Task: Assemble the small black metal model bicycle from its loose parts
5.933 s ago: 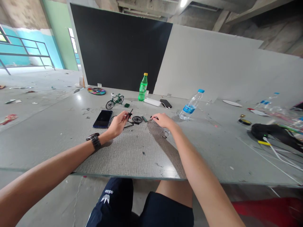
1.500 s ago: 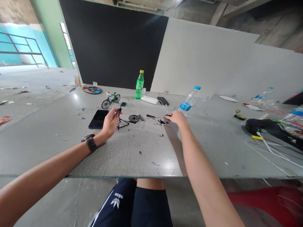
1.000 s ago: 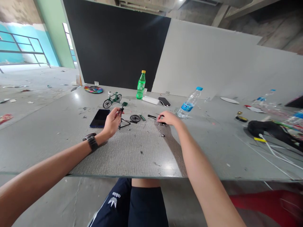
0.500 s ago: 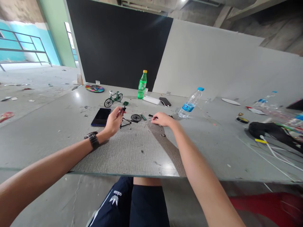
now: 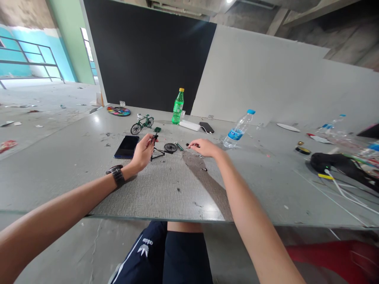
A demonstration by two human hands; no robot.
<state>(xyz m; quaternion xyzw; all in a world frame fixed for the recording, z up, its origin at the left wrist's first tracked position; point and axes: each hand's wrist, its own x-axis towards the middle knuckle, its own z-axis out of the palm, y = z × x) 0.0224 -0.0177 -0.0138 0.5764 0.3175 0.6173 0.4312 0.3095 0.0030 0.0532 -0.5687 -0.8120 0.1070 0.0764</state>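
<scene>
Left hand (image 5: 143, 152): fingers pinch a black part (image 5: 155, 136)
Right hand (image 5: 206, 147): fingers bent; cannot tell whether pinching
Wheel (image 5: 170, 147): between both hands

Behind the grey table (image 5: 148, 193) stand a tall black panel (image 5: 148, 59) and, to its right, a pale grey panel (image 5: 260, 75). Farther left, a metal railing (image 5: 29, 62) runs before a blue wall (image 5: 60, 55) beside a green wall (image 5: 72, 43), and scraps litter the floor (image 5: 59, 94). A bright lamp (image 5: 228, 1) shows at the concrete ceiling (image 5: 352, 43).
</scene>
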